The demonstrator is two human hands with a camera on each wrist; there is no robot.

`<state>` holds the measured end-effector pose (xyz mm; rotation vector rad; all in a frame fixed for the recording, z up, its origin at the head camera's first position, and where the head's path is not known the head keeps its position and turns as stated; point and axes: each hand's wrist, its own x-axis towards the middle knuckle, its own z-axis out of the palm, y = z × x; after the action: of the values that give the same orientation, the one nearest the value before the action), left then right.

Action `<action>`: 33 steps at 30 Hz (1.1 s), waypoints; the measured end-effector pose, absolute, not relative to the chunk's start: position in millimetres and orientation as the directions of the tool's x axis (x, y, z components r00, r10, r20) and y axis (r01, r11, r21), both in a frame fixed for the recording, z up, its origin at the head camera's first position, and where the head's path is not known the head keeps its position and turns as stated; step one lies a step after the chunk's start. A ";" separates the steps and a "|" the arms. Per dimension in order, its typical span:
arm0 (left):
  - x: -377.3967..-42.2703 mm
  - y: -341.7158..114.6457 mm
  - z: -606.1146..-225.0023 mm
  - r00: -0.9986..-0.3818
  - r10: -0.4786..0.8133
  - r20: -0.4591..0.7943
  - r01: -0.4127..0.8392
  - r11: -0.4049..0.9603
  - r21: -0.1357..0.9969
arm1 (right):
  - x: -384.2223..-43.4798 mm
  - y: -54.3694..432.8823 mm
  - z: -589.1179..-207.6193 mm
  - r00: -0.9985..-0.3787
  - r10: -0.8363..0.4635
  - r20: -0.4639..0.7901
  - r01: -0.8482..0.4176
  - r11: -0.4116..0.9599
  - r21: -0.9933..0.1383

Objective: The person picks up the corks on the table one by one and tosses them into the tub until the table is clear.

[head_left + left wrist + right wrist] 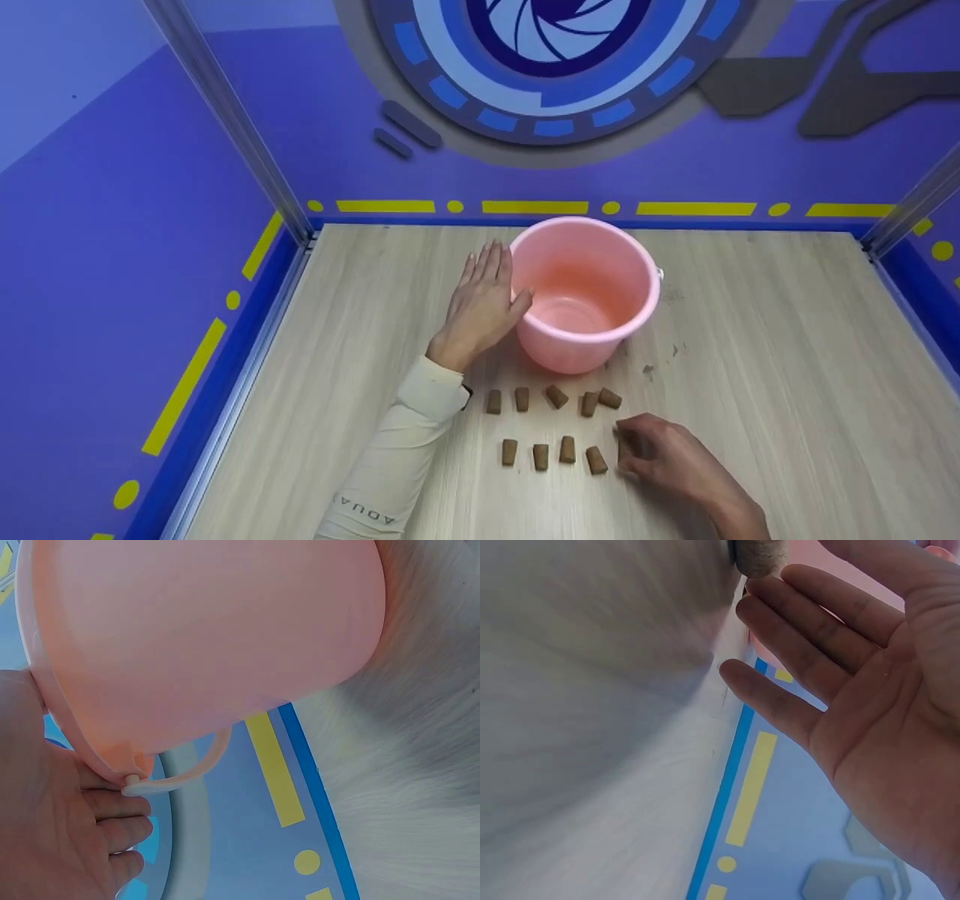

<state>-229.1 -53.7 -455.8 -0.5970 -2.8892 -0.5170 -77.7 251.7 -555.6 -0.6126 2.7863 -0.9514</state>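
Note:
The pink bucket [568,351] stands upright at the back of the table, with its handle [187,776] hanging at one side. My left hand [481,307] holds its left rim, thumb over the edge and fingers stretched along the outside. In front of the bucket lie two rows of small brown tapered corks; the back row includes a cork [494,402], the front row another cork [596,460]. At the right end of the front row my right hand [671,455] pinches a cork [762,556] between thumb and fingertips, mostly hidden from above.
The light wood-grain table [787,390] is bordered by a blue printed back wall [300,127] and side walls. Metal posts [232,112] rise at the back corners. Small dark marks [649,369] lie right of the bucket.

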 end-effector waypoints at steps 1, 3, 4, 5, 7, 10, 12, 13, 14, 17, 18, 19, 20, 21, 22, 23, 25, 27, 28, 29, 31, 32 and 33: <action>-229.1 -53.7 -455.9 -0.911 0.357 0.206 0.406 0.862 0.303 | -77.6 251.4 -555.9 -0.907 -0.421 0.006 -0.337 0.719 -0.608; -229.0 -53.3 -455.8 -0.915 0.355 0.194 0.400 0.864 0.307 | -77.2 251.0 -556.4 -0.905 -0.425 0.013 -0.346 0.719 -0.603; -229.0 -53.1 -455.9 -0.917 0.353 0.186 0.396 0.866 0.307 | -77.0 250.6 -556.6 -0.906 -0.424 0.009 -0.343 0.720 -0.603; -229.0 -52.9 -455.8 -0.918 0.352 0.182 0.393 0.867 0.306 | -77.0 250.2 -556.7 -0.907 -0.421 0.004 -0.338 0.721 -0.606; -229.0 -52.6 -455.8 -0.920 0.350 0.176 0.389 0.869 0.306 | -77.3 248.7 -556.9 -0.914 -0.405 -0.028 -0.304 0.729 -0.613; -229.4 -52.5 -455.9 -0.919 0.351 0.179 0.390 0.869 0.303 | -77.9 246.5 -557.4 -0.923 -0.377 -0.080 -0.247 0.738 -0.628; -229.6 -52.6 -456.3 -0.918 0.353 0.183 0.394 0.867 0.305 | -77.4 246.0 -557.8 -0.923 -0.374 -0.090 -0.238 0.739 -0.631; -229.7 -52.8 -456.6 -0.917 0.353 0.186 0.395 0.867 0.304 | -76.9 246.3 -558.2 -0.921 -0.381 -0.082 -0.248 0.735 -0.631; -229.7 -52.9 -456.8 -0.916 0.354 0.188 0.397 0.866 0.304 | -76.3 246.7 -558.5 -0.918 -0.390 -0.069 -0.263 0.731 -0.629; -229.9 -53.4 -457.4 -0.916 0.353 0.192 0.398 0.865 0.305 | -74.9 248.1 -559.7 -0.908 -0.417 -0.027 -0.311 0.718 -0.623; -229.9 -53.5 -457.4 -0.916 0.352 0.194 0.398 0.865 0.305 | -74.8 248.4 -560.2 -0.906 -0.423 -0.017 -0.322 0.714 -0.622; -229.9 -53.6 -457.6 -0.915 0.352 0.195 0.398 0.865 0.306 | -74.6 248.7 -560.4 -0.905 -0.426 -0.008 -0.329 0.710 -0.622; -229.9 -53.7 -457.6 -0.916 0.351 0.195 0.397 0.864 0.308 | -74.3 248.9 -560.8 -0.904 -0.427 -0.002 -0.333 0.709 -0.622; -229.9 -53.8 -457.6 -0.916 0.351 0.195 0.397 0.864 0.310 | -74.1 249.0 -561.0 -0.905 -0.426 0.002 -0.335 0.708 -0.622; -229.9 -53.9 -457.6 -0.916 0.351 0.194 0.397 0.864 0.311 | -74.0 249.0 -561.3 -0.905 -0.426 0.006 -0.337 0.708 -0.621; -229.8 -54.0 -457.6 -0.916 0.351 0.193 0.397 0.863 0.313 | -73.9 248.9 -561.5 -0.905 -0.426 0.010 -0.340 0.709 -0.618; -229.9 -54.2 -457.6 -0.916 0.351 0.194 0.397 0.862 0.314 | -73.2 248.7 -561.5 -0.907 -0.421 0.015 -0.341 0.713 -0.613; -230.2 -54.2 -457.3 -0.915 0.352 0.198 0.400 0.861 0.314 | -73.6 248.0 -561.8 -0.909 -0.416 0.014 -0.338 0.719 -0.608; -230.3 -54.2 -457.2 -0.914 0.353 0.200 0.401 0.861 0.313 | -73.7 247.5 -561.8 -0.911 -0.412 0.012 -0.335 0.723 -0.605; -230.2 -54.2 -457.0 -0.913 0.353 0.202 0.402 0.860 0.313 | -73.9 247.0 -561.8 -0.914 -0.405 0.005 -0.326 0.729 -0.601; -230.4 -54.0 -456.7 -0.913 0.354 0.202 0.402 0.861 0.312 | -74.6 246.1 -561.5 -0.919 -0.394 -0.008 -0.312 0.739 -0.597; -230.4 -53.9 -456.5 -0.913 0.354 0.202 0.402 0.861 0.310 | -74.9 245.6 -561.2 -0.922 -0.387 -0.017 -0.302 0.744 -0.596; -230.5 -53.7 -456.3 -0.913 0.354 0.203 0.403 0.862 0.308 | -75.2 245.1 -561.0 -0.924 -0.383 -0.021 -0.296 0.748 -0.594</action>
<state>-230.5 -53.7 -456.3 -0.5915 -2.8960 -0.5250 -75.2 245.1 -561.0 -0.5474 2.8034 -0.9166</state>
